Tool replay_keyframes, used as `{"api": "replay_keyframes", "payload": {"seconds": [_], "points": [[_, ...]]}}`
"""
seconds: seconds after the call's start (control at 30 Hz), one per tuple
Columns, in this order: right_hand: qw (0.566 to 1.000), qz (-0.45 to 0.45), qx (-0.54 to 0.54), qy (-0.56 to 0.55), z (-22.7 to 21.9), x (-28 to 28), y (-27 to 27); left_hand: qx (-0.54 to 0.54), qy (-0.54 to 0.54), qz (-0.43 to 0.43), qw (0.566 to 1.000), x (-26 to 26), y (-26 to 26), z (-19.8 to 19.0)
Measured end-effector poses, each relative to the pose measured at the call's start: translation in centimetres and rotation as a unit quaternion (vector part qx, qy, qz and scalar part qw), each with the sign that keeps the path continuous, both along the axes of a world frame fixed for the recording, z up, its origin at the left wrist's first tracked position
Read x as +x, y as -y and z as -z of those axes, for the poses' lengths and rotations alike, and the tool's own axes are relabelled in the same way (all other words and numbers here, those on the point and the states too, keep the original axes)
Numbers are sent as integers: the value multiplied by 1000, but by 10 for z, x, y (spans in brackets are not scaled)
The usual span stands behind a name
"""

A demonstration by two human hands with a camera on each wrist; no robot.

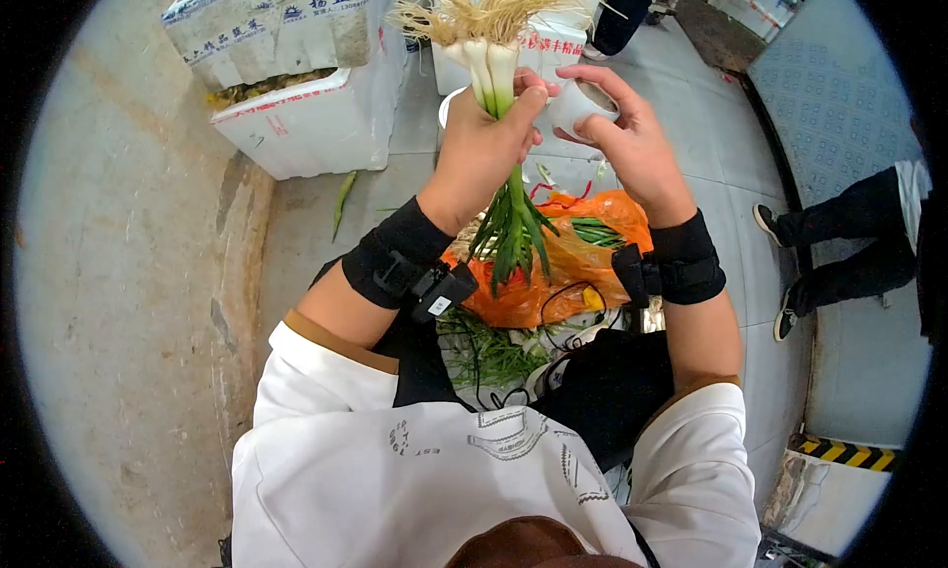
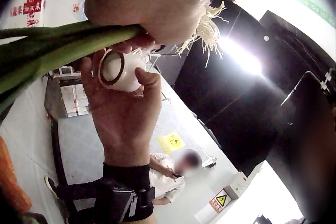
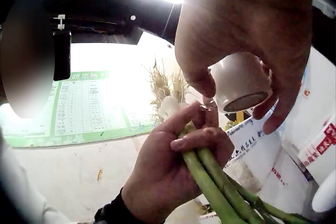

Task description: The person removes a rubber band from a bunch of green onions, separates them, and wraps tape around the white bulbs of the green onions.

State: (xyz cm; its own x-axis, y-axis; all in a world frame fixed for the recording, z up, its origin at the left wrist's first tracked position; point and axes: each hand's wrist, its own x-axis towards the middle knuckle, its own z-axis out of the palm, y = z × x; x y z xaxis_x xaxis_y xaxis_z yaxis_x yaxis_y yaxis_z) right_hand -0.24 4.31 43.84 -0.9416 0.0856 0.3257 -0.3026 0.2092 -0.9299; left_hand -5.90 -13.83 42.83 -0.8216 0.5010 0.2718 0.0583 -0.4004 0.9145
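Note:
My left hand [image 1: 486,138] grips a bunch of green onions [image 1: 502,69] by the stems, roots up and leaves hanging down. In the right wrist view, the left hand [image 3: 176,166] has its fingers curled round the green stalks [image 3: 212,184]. Just right of the bunch, my right hand [image 1: 632,138] holds a small white roll or cup-like object [image 1: 583,112] between thumb and fingers. The same white object [image 3: 241,79] shows a dark-rimmed round end in the right wrist view; what it is exactly I cannot tell.
Below the hands lie orange plastic bags [image 1: 563,242] with more green onions [image 1: 597,232], and loose green leaves [image 1: 494,356] on the floor. White foam boxes [image 1: 306,123] stand at the upper left beside a wall. A person's legs [image 1: 849,227] are at the right.

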Motion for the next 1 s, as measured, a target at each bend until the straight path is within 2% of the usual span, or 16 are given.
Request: {"api": "replay_keyframes", "payload": {"seconds": [0.13,0.2,0.33,0.4,0.43,0.5,0.6,0.73,0.8,0.83,0.9,0.93,1.0], "points": [[999,48,7,23,5,-2,0,27,12,-2,1000,2,1,-4],[995,53,-10,88,-7,3,7,31,18,2,999,0,1,-4],[996,50,-32,60,-13,6,14,42,6,-1,999,0,4,-1],[994,87,65,-17,-6,0,7,24,1,-1,1000,0,2,-1],[994,83,70,-17,-4,-1,4,29,2,-5,1000,0,2,0],[971,135,164,-108,-8,-1,4,-8,-5,-26,1000,0,2,1],[967,150,164,-128,-19,1,5,-18,-27,-56,998,0,1,-1],[967,116,188,-125,-47,17,22,-39,-53,-82,994,-14,-5,16],[958,91,246,-119,-56,23,35,-28,-183,-123,975,-13,-10,19],[958,89,246,-117,-58,24,41,-28,-181,-124,975,-11,-12,21],[927,112,325,-147,-59,26,49,18,-177,-100,979,-8,-16,19],[927,112,326,-146,-57,25,48,19,-176,-99,979,-7,-16,19],[933,136,297,-153,-54,21,45,44,-109,-34,992,-1,-15,18]]}}
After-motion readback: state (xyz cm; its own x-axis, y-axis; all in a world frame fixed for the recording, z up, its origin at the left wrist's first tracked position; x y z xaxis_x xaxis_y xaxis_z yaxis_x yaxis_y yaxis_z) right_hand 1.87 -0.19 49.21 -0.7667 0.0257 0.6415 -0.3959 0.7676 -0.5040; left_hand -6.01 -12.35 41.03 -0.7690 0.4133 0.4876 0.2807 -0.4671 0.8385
